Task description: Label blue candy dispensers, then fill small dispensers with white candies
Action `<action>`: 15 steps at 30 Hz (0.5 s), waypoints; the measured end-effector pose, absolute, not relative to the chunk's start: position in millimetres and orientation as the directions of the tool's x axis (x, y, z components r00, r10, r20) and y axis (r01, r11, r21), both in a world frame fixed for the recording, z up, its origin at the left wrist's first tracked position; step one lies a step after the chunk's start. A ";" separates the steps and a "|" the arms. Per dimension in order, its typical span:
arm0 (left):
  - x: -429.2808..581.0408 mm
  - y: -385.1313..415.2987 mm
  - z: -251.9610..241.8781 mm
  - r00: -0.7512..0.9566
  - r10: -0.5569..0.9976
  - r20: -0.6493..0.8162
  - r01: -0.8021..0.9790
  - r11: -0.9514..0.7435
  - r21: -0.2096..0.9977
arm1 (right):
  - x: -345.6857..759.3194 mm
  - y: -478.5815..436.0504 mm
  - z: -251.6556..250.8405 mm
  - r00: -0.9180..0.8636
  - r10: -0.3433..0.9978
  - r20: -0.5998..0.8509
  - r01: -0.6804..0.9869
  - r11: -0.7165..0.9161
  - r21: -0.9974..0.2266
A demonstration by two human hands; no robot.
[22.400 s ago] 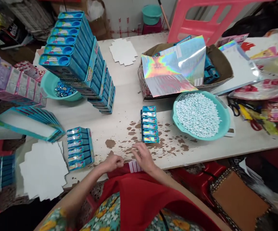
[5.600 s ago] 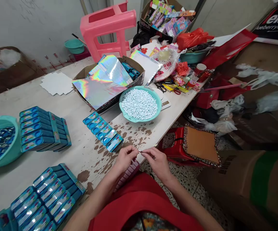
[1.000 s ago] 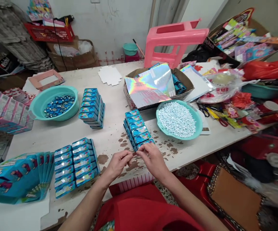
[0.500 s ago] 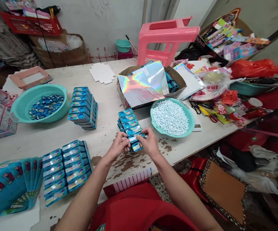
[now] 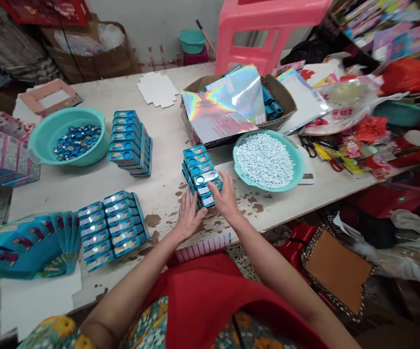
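Observation:
A row of small blue boxes [image 5: 200, 169] lies on the worn white table [image 5: 86, 184], running away from me. My left hand [image 5: 190, 216] rests open, fingers spread, against the near left end of that row. My right hand [image 5: 225, 198] lies with stretched fingers on top of the nearest boxes, thumb at the side. Neither hand lifts a box. A pink strip with white stripes [image 5: 202, 247] sits at the table's edge just below my hands.
To the right stands a teal bowl [image 5: 298, 157] of white pellets. A teal bowl [image 5: 46, 133] of blue caps, a stack of blue boxes [image 5: 130, 143], more blue boxes [image 5: 113, 228] and fanned flat cartons [image 5: 28, 245] lie left. A cardboard box [image 5: 286, 99] with holographic sheets is behind.
Both hands went from pinching something small near the table's edge to the row of blue boxes. They now lie flat at its near end. The view has tilted downward.

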State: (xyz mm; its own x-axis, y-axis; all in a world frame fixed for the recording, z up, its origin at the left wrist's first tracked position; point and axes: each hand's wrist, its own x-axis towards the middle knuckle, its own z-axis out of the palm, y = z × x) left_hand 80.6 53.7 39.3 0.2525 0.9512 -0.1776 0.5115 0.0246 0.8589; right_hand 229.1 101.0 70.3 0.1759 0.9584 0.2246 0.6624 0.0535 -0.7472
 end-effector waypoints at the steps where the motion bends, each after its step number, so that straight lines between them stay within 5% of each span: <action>1: 66.5 51.6 39.3 0.250 0.945 -0.211 0.525 0.051 0.849 | 229.8 96.6 73.1 0.186 0.944 0.273 0.700 0.068 -0.711; 4: 16.1 28.8 46.4 0.226 0.926 -0.303 0.524 0.147 0.839 | 226.0 66.6 80.5 0.169 0.897 0.409 0.765 0.143 -0.629; 6: -13.3 1.0 50.6 0.276 0.877 -0.393 0.490 0.223 0.842 | 216.6 36.6 78.9 0.008 0.901 0.435 0.722 0.295 -0.625; 10: -44.4 -52.2 34.6 0.381 0.709 -0.593 0.429 0.433 0.793 | 182.5 -14.2 52.3 -0.558 0.816 0.149 0.477 0.463 -0.747; 15: -44.2 -63.4 -7.0 0.171 0.692 -0.701 0.266 0.653 0.709 | 142.6 -26.2 10.8 -0.731 0.671 -0.120 0.525 0.442 -0.728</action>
State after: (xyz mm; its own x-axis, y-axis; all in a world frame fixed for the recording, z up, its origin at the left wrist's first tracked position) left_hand -44.2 -63.4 -7.0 0.1713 0.6922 -0.7011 0.2658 0.6527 0.7094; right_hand 142.6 -26.2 10.8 -0.7314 0.6713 -0.1203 0.5249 0.4415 -0.7277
